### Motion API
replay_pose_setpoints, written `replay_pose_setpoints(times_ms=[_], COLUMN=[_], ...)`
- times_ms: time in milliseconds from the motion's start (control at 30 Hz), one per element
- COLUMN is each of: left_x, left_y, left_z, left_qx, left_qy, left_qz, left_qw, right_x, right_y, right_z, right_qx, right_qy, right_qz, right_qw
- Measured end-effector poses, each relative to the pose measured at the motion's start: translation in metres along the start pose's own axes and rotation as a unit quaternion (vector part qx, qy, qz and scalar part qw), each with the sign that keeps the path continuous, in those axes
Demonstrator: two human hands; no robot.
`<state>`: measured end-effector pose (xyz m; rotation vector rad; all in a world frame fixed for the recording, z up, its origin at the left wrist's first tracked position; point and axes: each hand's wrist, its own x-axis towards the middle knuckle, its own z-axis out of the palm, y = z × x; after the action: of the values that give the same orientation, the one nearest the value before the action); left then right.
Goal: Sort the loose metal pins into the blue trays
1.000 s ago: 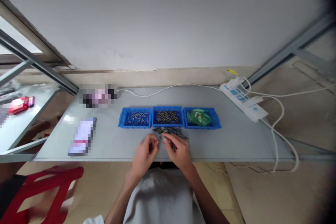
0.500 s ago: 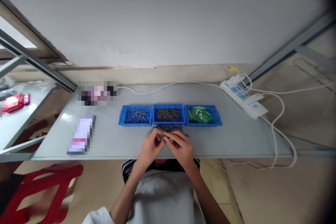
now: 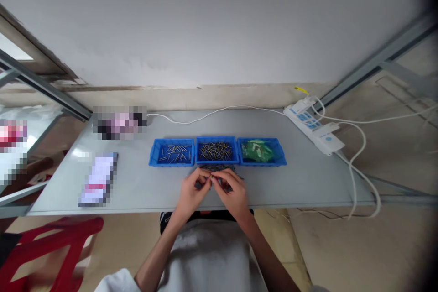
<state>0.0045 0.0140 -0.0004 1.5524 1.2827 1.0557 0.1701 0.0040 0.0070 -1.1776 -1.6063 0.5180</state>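
My left hand (image 3: pixel 193 189) and my right hand (image 3: pixel 233 191) meet fingertip to fingertip near the table's front edge, both pinched. A tiny shiny piece (image 3: pixel 211 177) shows between them; its shape is too small to tell. Just behind my hands lies a pile of dark metal pins (image 3: pixel 219 168), partly hidden by my fingers. Three blue trays stand in a row beyond: the left tray (image 3: pixel 153 160) holds scattered silvery pins, the middle tray (image 3: pixel 216 161) many dark and yellowish pins, the right tray (image 3: pixel 282 157) a green plastic bag (image 3: pixel 262 151) with pale pieces.
A white power strip (image 3: pixel 313 127) with cables lies at the table's right. Two blurred-out items (image 3: pixel 119 124), (image 3: pixel 97 178) are on the left. A red stool (image 3: pixel 65 237) stands below left, and a metal frame (image 3: pixel 383 68) rises at the side.
The view has shifted slightly, so the trays and table appear a little further left. My hands stay together at the fingertips, and the tiny shiny piece shows more clearly.
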Motion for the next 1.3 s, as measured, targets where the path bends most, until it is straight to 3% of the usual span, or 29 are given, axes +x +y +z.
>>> replay_pose_setpoints(times_ms=[433, 600, 800, 933, 1167, 1300], left_x=[0.003, 0.001, -0.006, -0.008, -0.008, -0.006], left_y=[0.003, 0.006, 0.002, -0.005, -0.004, -0.002], left_z=[0.0, 0.002, -0.005, -0.01, -0.007, -0.007], left_qx=[0.027, 0.05, 0.134, 0.197, 0.255, 0.272], left_qy=[0.009, 0.025, 0.094, 0.091, 0.026, 0.009], left_qz=[-0.007, 0.0, -0.018, -0.024, 0.004, 0.009], left_qw=[1.0, 0.998, 0.986, 0.976, 0.967, 0.962], right_x=[0.002, 0.003, 0.041, 0.058, 0.005, -0.015], right_y=[-0.001, -0.008, -0.011, -0.012, 0.0, 0.005], right_z=[0.0, 0.001, -0.006, -0.014, -0.007, -0.002], right_qx=[-0.011, -0.032, -0.104, -0.136, -0.1, -0.103], right_qy=[0.003, 0.031, 0.113, 0.146, 0.055, 0.044], right_qz=[-0.003, 0.0, 0.005, 0.008, -0.025, -0.029], right_qw=[1.0, 0.999, 0.988, 0.98, 0.993, 0.993])
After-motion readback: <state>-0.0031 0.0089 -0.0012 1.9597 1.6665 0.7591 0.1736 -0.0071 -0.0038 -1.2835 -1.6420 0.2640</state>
